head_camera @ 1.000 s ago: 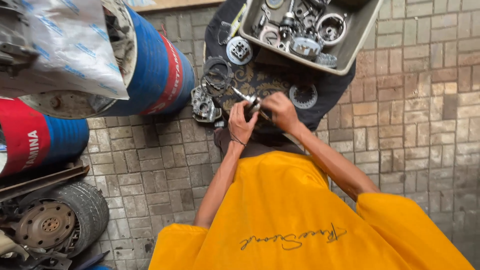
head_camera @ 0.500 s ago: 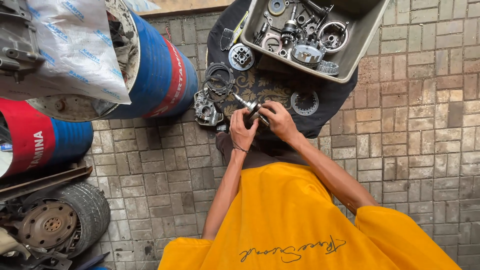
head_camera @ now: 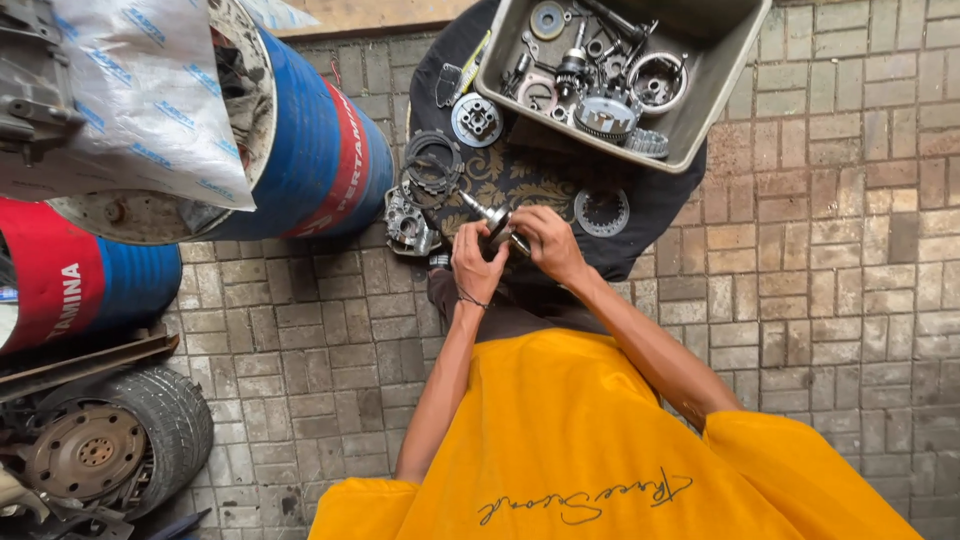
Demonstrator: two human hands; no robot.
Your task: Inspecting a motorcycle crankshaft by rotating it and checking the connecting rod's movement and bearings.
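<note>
Shaft (head_camera: 487,221) tip toward upper left

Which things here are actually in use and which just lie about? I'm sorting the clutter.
In use: left hand, right hand, metal shaft.
Lying about: grey tray of parts, clutch rings, toothed disc, blue drum, tyre.

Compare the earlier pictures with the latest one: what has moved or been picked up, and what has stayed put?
Little changed. Both hands, left hand and right hand, keep hold of the metal shaft over the dark cloth, shifting only slightly. Nothing was let go. The grey tray of parts, the ring gear and the blue drum stayed put.
</note>
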